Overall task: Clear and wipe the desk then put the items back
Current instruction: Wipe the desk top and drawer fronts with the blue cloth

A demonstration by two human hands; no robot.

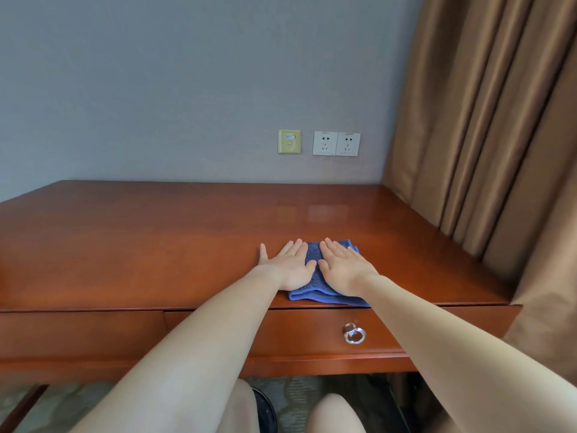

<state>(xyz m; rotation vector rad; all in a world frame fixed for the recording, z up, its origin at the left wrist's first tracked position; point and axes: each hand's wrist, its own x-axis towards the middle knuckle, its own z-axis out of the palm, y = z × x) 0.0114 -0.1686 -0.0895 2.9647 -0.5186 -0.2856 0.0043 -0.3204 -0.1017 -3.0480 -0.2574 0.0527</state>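
A grey wall (156,89) and brown curtain (484,120) back the reddish tabletop (125,239). The left arm (203,339) and right arm (452,339) reach straight forward. A folded blue cloth (312,257) lies at the tabletop's front edge under both palms. The left grip (288,267) and right grip (343,267) lie flat side by side, fingers straight, pressing it, grasping nothing. Print on the twin wall sockets (336,143) is too small to read. A ring pull (354,334) hangs below.
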